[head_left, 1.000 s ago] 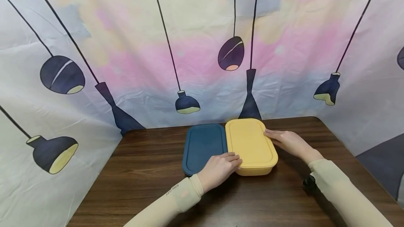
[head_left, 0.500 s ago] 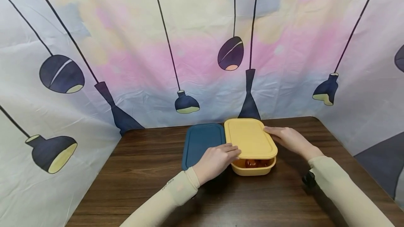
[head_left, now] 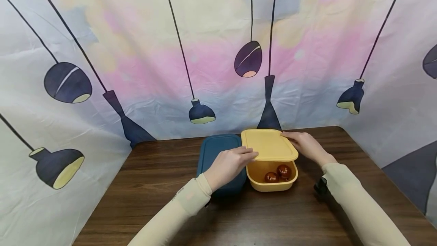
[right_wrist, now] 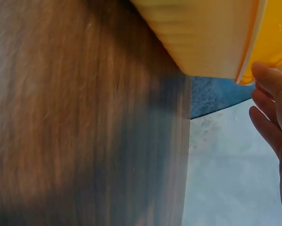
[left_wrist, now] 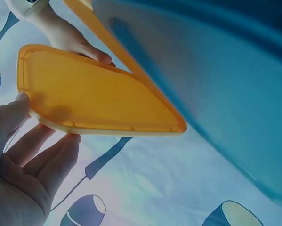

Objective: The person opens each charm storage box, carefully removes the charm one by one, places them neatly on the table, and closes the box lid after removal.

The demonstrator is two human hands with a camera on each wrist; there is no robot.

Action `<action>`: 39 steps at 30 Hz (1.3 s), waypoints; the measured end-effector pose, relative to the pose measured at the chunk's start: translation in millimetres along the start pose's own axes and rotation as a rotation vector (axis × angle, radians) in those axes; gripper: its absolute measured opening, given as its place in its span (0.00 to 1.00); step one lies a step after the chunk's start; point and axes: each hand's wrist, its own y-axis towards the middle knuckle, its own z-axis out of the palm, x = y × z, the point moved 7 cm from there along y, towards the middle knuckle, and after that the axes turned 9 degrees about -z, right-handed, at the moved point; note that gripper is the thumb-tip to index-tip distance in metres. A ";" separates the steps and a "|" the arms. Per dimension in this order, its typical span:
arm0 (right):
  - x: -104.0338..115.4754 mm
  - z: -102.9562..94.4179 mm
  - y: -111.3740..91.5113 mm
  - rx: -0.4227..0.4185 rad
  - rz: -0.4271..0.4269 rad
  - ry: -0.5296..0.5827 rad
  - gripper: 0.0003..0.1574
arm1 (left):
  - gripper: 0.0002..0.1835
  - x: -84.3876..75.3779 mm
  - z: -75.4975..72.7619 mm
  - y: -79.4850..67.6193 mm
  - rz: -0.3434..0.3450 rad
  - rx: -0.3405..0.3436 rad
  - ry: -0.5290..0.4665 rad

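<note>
A yellow lid [head_left: 268,144] is raised and tilted over a yellow food container [head_left: 271,186], its near edge lifted from the rim. My left hand [head_left: 231,164] pinches the lid's near left corner, thumb and fingers on either side of the edge in the left wrist view. At the far right corner, my right hand [head_left: 307,145] holds the lid's edge, its thumb [right_wrist: 268,77] against it. Inside the container lie glossy reddish-brown balls, one at the left [head_left: 271,177] and another at the right [head_left: 284,171]. The back of the container is hidden under the lid.
A dark blue lidded container [head_left: 213,147] stands directly left of the yellow one, partly behind my left hand. Both sit near the far edge of a dark wooden table [head_left: 146,193]. A printed fabric curtain [head_left: 218,48] hangs right behind the table.
The lid has come off the yellow container's near rim and slid back and upward, uncovering the balls. Both hands have moved with it, the left one away from me, the right one slightly left.
</note>
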 end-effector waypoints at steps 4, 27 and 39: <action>1.0 -4.3 3.4 -0.049 0.015 0.014 0.26 | 0.17 2.2 -7.7 6.3 -0.026 -0.005 -0.055; 10.0 -63.8 -1.3 -0.282 0.076 -0.107 0.25 | 0.16 5.2 -50.0 53.6 -0.037 -0.114 -0.260; 22.3 -95.2 -10.9 -0.365 0.031 -0.148 0.12 | 0.16 9.0 -69.0 70.5 -0.054 -0.152 -0.292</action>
